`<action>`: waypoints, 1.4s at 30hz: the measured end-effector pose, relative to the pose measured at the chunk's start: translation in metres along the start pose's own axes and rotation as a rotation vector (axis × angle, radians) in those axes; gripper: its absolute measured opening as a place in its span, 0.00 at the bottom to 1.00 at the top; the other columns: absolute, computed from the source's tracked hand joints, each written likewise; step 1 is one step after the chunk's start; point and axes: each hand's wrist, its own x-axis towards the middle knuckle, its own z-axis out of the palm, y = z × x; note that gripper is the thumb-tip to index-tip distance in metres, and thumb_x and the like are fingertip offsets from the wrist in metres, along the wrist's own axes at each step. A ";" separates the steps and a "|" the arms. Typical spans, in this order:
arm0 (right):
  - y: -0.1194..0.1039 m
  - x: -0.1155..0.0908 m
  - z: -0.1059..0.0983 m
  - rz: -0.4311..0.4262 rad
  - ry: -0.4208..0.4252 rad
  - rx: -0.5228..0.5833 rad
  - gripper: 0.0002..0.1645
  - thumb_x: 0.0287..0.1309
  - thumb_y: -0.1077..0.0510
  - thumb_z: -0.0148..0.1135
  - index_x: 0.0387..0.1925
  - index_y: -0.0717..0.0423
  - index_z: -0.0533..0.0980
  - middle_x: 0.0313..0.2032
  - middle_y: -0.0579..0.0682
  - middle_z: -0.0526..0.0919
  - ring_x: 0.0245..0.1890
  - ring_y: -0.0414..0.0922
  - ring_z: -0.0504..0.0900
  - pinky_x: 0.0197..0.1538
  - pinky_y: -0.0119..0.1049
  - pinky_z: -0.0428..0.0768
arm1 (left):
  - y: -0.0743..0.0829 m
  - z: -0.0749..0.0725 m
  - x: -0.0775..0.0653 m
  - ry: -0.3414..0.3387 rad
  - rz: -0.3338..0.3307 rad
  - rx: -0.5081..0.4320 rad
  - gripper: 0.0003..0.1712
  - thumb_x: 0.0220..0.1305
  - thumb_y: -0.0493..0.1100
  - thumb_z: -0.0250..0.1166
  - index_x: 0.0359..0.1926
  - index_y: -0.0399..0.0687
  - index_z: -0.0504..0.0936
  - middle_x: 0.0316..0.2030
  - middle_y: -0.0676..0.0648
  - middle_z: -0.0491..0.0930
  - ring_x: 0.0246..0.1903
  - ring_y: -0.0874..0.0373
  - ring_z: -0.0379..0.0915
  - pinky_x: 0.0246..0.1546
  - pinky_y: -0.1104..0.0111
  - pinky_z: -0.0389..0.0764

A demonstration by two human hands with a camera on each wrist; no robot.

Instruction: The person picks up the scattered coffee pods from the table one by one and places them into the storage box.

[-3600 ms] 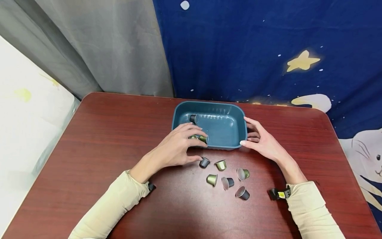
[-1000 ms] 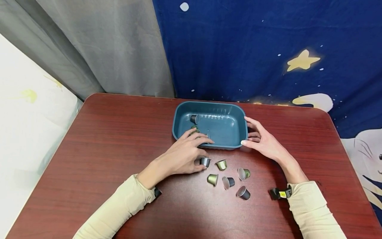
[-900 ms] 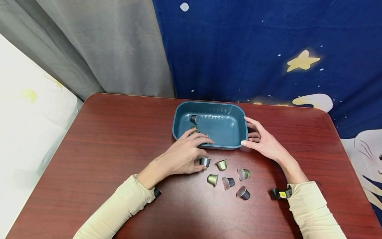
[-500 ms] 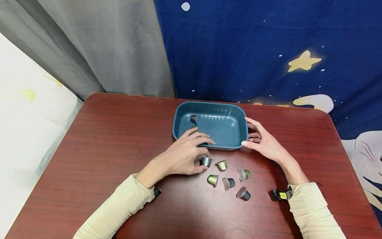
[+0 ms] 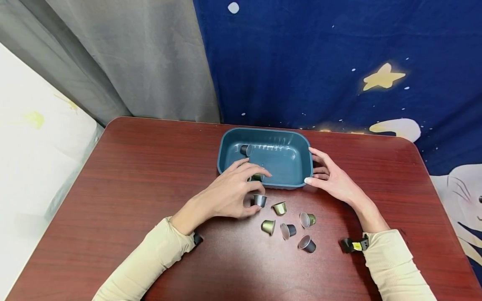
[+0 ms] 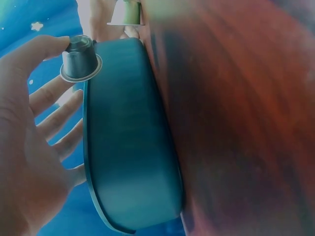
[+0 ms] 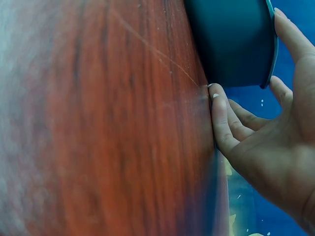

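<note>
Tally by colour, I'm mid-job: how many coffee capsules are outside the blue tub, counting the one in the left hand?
Green coffee capsules: 3, all on the table
Grey-to-black coffee capsules: 3, two on the table and one pinched by the left hand
Total: 6

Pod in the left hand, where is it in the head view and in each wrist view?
Head: the pod is below center, slightly right, held in the left hand.
Left wrist: the pod is at upper left.
Right wrist: not in it.
Shared landmark: the bin, which shows in all three views.
</note>
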 end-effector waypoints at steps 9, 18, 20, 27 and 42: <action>-0.001 -0.004 -0.001 0.015 0.013 -0.009 0.53 0.62 0.55 0.69 0.77 0.30 0.49 0.70 0.54 0.62 0.56 0.52 0.76 0.56 0.31 0.75 | -0.006 -0.011 0.008 0.017 0.015 -0.028 0.11 0.53 0.55 0.70 0.35 0.60 0.81 0.59 0.53 0.75 0.60 0.57 0.67 0.71 0.51 0.52; -0.002 -0.001 -0.001 0.014 0.001 -0.001 0.53 0.62 0.55 0.69 0.77 0.30 0.49 0.70 0.54 0.62 0.57 0.52 0.75 0.56 0.28 0.74 | -0.020 -0.025 0.012 0.094 0.008 -0.051 0.11 0.54 0.54 0.71 0.36 0.56 0.86 0.59 0.54 0.75 0.60 0.57 0.67 0.68 0.58 0.58; -0.002 0.000 -0.001 0.010 0.001 0.002 0.53 0.62 0.55 0.69 0.77 0.31 0.49 0.70 0.55 0.62 0.57 0.52 0.75 0.55 0.27 0.74 | -0.021 -0.027 0.013 0.093 -0.001 -0.061 0.11 0.54 0.53 0.71 0.36 0.56 0.86 0.59 0.54 0.75 0.59 0.57 0.68 0.67 0.59 0.60; -0.002 0.002 -0.001 0.010 -0.006 0.009 0.52 0.62 0.55 0.69 0.77 0.31 0.49 0.70 0.55 0.62 0.57 0.52 0.75 0.55 0.26 0.74 | -0.025 -0.028 0.017 0.106 -0.022 -0.072 0.09 0.54 0.54 0.70 0.36 0.59 0.85 0.60 0.54 0.74 0.61 0.57 0.67 0.65 0.58 0.61; 0.000 0.001 0.000 0.017 -0.008 0.016 0.52 0.62 0.56 0.69 0.77 0.32 0.49 0.70 0.56 0.62 0.57 0.53 0.74 0.55 0.25 0.74 | -0.045 -0.021 0.028 0.177 -0.090 -0.025 0.12 0.53 0.53 0.76 0.37 0.58 0.89 0.56 0.51 0.77 0.57 0.53 0.70 0.60 0.55 0.66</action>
